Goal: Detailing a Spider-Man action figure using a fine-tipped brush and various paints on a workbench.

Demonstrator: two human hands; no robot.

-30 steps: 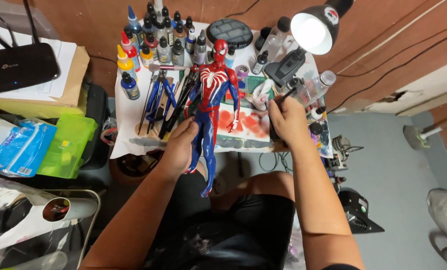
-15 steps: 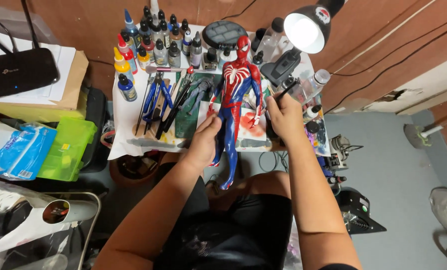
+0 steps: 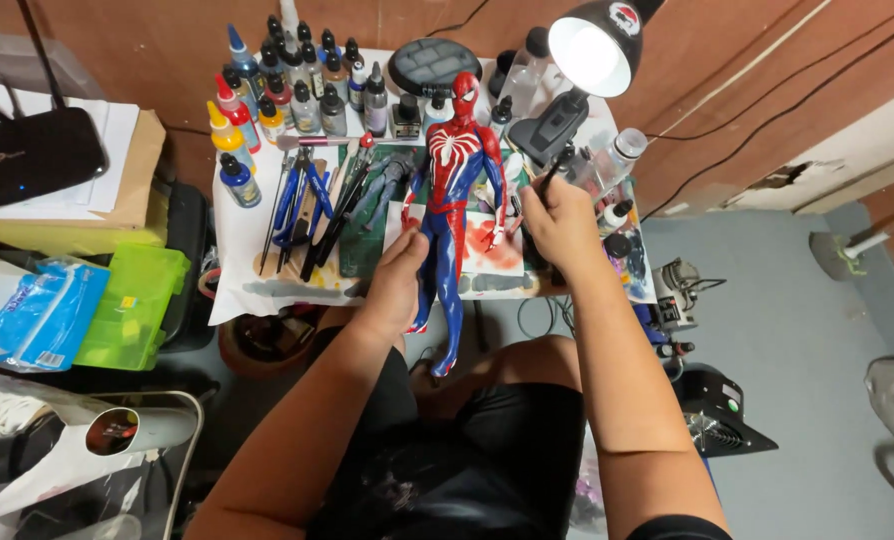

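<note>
A red and blue superhero action figure (image 3: 450, 210) is held upright over a small, crowded hobby table (image 3: 237, 235), seen from above by the person working. The left hand (image 3: 397, 285) is wrapped around the figure's legs at about thigh height, fingers closed on it, so the figure rises straight up and away from that hand, its long axis running from the feet near the person's lap to the head near the far row of paint bottles (image 3: 297, 85). The right hand (image 3: 559, 222) is just to the figure's right, close beside its arm but apart from it, and is closed around a thin dark brush-like tool (image 3: 555, 168) whose tip points up and away toward the base of a desk lamp (image 3: 592, 50); exactly what the tool is cannot be told. Of the two hands, the left is the one in contact with the figure; the right is near its torso and hip. Left of the holding hand, a cluster of blue-handled pliers and other hand tools (image 3: 307, 205) is laid out. Behind the figure's legs, a paint-stained paper sheet (image 3: 492, 255) with red blotches is seen.
</note>
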